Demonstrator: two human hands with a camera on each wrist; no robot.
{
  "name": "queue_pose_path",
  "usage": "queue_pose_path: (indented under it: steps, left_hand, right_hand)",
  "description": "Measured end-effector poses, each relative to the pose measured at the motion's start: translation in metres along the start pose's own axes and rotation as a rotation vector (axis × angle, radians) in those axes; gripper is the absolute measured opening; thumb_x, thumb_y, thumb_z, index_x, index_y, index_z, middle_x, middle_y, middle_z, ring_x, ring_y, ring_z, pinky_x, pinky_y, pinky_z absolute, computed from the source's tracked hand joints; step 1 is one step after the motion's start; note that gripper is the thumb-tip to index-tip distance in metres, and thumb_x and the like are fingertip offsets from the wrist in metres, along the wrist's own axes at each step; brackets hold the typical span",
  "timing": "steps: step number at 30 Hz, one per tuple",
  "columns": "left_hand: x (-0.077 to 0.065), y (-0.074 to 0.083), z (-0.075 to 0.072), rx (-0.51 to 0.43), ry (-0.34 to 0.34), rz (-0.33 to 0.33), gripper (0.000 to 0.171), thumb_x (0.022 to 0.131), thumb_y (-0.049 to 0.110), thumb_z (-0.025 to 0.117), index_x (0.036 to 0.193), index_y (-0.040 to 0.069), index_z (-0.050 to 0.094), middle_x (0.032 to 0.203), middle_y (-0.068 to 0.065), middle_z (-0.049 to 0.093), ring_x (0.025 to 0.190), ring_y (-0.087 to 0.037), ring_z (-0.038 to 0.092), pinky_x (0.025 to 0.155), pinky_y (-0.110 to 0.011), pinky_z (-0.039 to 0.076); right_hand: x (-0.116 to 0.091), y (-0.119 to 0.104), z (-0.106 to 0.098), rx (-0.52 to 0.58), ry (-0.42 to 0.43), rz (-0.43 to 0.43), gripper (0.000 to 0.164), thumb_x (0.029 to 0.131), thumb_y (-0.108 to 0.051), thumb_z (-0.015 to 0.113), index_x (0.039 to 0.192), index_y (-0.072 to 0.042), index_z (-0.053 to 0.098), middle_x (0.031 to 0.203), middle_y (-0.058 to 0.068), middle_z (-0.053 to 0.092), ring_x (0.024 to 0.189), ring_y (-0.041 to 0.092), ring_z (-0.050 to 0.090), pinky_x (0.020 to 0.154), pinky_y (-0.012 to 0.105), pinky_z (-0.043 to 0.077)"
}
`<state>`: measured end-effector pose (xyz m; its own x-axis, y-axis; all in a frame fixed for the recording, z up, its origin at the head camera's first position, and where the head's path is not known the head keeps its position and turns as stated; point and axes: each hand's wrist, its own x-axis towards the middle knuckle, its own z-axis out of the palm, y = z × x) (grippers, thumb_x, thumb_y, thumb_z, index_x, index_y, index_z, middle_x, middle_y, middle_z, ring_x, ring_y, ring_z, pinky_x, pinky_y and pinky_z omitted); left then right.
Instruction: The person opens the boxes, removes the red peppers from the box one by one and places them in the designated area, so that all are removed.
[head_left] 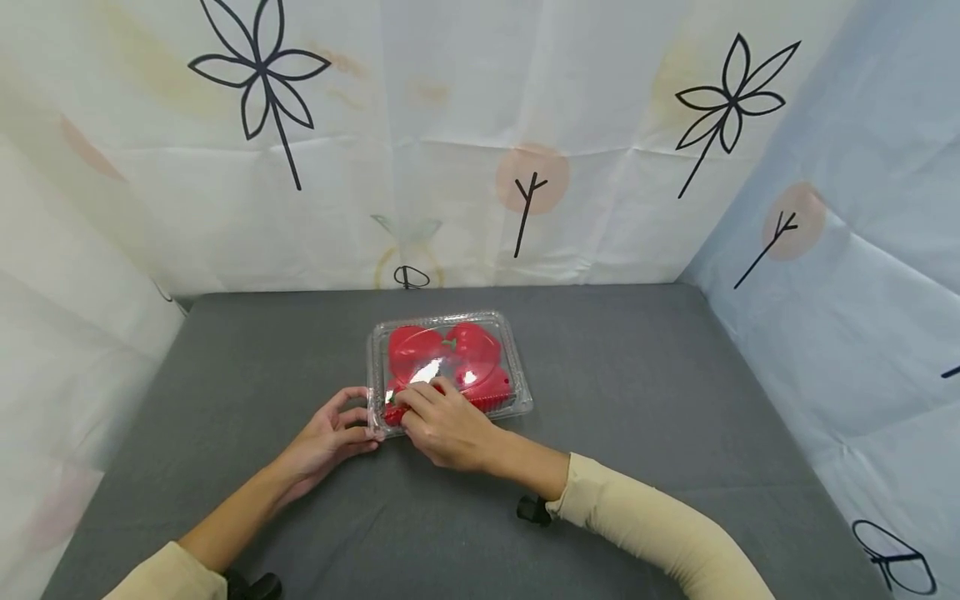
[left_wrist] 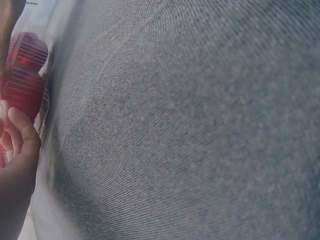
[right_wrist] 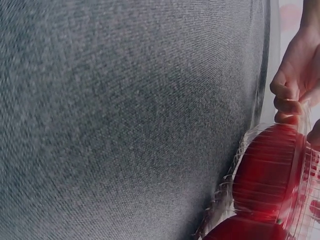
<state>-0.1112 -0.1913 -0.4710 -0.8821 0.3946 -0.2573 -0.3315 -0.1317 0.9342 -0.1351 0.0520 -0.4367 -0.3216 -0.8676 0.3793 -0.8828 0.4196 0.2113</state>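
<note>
A clear plastic clamshell box [head_left: 517, 375] lies on the grey table, with several red bell peppers [head_left: 480, 343] showing through its lid. Thumb and bent fingers of my left hand [head_left: 330, 437] grip the box's near left corner; the right wrist view shows this left hand [right_wrist: 297, 75] at the rim. My right hand [head_left: 450, 429] reaches across the front of the lid, its curled fingers gripping the box near that same corner. Its fingertips are partly hidden. Peppers [left_wrist: 27, 75] also show through the ribbed wall in the left wrist view, beside the left hand [left_wrist: 22, 145].
Grey cloth covers the table [head_left: 615, 375] around the box. White printed curtains [head_left: 465, 100] hang behind it and along both sides. A black wrist mount [head_left: 534, 510] sits under the right forearm, and another black mount [head_left: 255, 586] under the left.
</note>
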Motion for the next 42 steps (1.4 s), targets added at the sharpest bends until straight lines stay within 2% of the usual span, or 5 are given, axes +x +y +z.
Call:
queue_pose_path:
  steps: [5, 12, 20, 29, 42]
  left_hand:
    - [0.001, -0.002, 0.001, -0.005, -0.011, 0.004, 0.049, 0.097, 0.003, 0.062, 0.135, 0.014, 0.033, 0.102, -0.001, 0.066, 0.089, -0.016, 0.067, 0.082, -0.031, 0.057]
    - [0.003, -0.008, 0.002, 0.023, 0.016, 0.024, 0.057, 0.098, 0.000, 0.058, 0.145, 0.006, 0.026, 0.096, 0.000, 0.064, 0.081, -0.014, 0.063, 0.080, -0.031, 0.057]
    - [0.002, 0.005, -0.002, -0.010, 0.030, -0.013, 0.051, 0.101, 0.006, 0.055, 0.145, 0.003, 0.030, 0.101, 0.000, 0.065, 0.090, -0.014, 0.063, 0.087, -0.032, 0.056]
    - [0.004, 0.002, -0.002, 0.012, 0.064, -0.034, 0.051, 0.100, 0.011, 0.060, 0.143, 0.005, 0.032, 0.098, 0.001, 0.066, 0.088, -0.013, 0.064, 0.086, -0.034, 0.057]
    - [0.004, 0.009, 0.001, 0.075, 0.088, -0.043, 0.064, 0.099, 0.014, 0.063, 0.150, 0.009, 0.025, 0.100, 0.002, 0.066, 0.088, -0.013, 0.065, 0.080, -0.032, 0.057]
  right_hand:
    - [-0.001, 0.001, 0.000, 0.000, 0.013, -0.001, 0.027, 0.083, -0.032, 0.078, 0.098, -0.012, 0.068, 0.120, 0.006, 0.062, 0.114, 0.022, 0.055, 0.099, 0.037, 0.048]
    - [0.007, 0.004, -0.014, 0.077, 0.122, 0.009, 0.016, 0.086, -0.025, 0.074, 0.092, -0.011, 0.069, 0.115, 0.006, 0.063, 0.108, 0.020, 0.058, 0.094, 0.031, 0.050]
    - [0.001, 0.006, -0.010, 0.097, 0.117, 0.006, 0.013, 0.085, -0.024, 0.075, 0.088, -0.012, 0.068, 0.114, 0.005, 0.063, 0.107, 0.019, 0.057, 0.094, 0.031, 0.050]
    - [0.000, 0.006, -0.012, 0.126, 0.136, 0.004, 0.016, 0.084, -0.024, 0.077, 0.090, -0.012, 0.069, 0.114, 0.005, 0.063, 0.108, 0.019, 0.058, 0.095, 0.030, 0.049]
    - [-0.011, 0.013, -0.005, -0.052, 0.227, -0.123, 0.013, 0.095, -0.021, 0.066, 0.105, -0.012, 0.068, 0.115, 0.006, 0.065, 0.108, 0.020, 0.061, 0.087, 0.032, 0.054]
